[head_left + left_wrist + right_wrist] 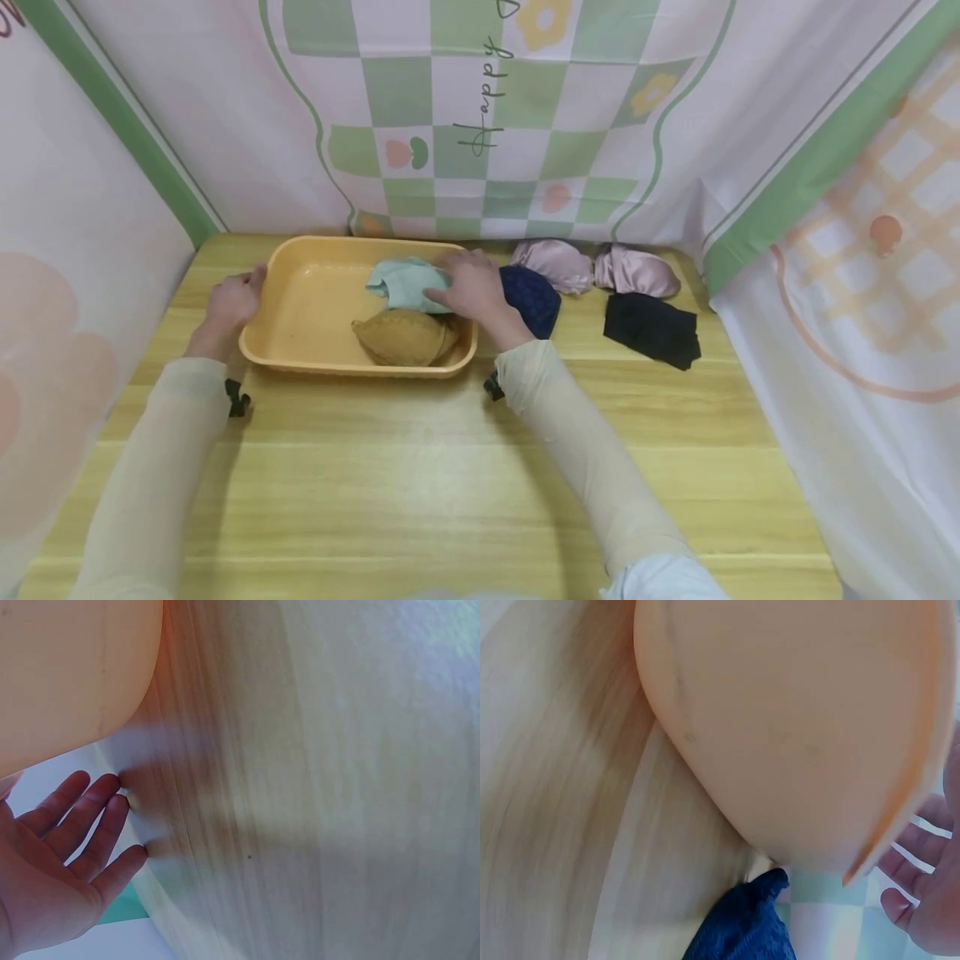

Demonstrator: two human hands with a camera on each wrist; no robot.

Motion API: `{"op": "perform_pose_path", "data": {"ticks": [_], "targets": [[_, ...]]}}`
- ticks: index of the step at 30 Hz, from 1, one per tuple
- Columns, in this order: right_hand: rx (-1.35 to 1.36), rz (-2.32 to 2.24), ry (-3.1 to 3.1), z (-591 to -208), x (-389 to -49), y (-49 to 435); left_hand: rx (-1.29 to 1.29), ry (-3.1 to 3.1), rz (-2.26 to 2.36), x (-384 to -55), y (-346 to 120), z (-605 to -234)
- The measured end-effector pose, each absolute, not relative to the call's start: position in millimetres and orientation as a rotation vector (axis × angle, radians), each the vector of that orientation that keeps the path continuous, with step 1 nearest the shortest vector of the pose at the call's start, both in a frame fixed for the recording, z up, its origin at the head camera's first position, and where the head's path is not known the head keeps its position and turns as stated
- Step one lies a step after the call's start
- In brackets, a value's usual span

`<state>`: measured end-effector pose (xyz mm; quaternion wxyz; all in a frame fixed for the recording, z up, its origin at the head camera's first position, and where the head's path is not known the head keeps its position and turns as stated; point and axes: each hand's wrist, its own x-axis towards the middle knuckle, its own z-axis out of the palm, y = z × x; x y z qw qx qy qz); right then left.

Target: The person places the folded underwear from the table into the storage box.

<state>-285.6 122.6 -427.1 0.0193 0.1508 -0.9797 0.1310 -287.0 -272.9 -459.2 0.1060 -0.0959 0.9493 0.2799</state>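
A yellow plastic tray [300, 367] stands toward the back left of the wooden table. In its right half lie a folded mint cloth garment [408, 282] and a mustard cup-shaped garment [405, 337]. My left hand [234, 298] is at the tray's left rim; the left wrist view shows its fingers [90, 814] extended and spread below the wall, the thumb mostly hidden. Over the right rim reaches my right hand [476, 292], its thumb beside the mint garment. The right wrist view shows its loosely bent fingers [922, 844] beyond the rim.
Right of the tray lies a navy cup-shaped garment [532, 300], partly behind my right hand. A pink satin bra-like garment [555, 265] stretches along the back edge, with a folded black garment [652, 329] in front. Patterned curtains [465, 192] border the table [420, 483].
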Motion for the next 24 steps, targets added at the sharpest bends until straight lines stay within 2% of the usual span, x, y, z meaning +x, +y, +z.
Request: {"op": "perform_pose_path", "data": {"ticks": [24], "targets": [[0.443, 0.685, -2.989, -413, -278, 139, -0.250, 2.787, 0.839, -285, -273, -457]]}}
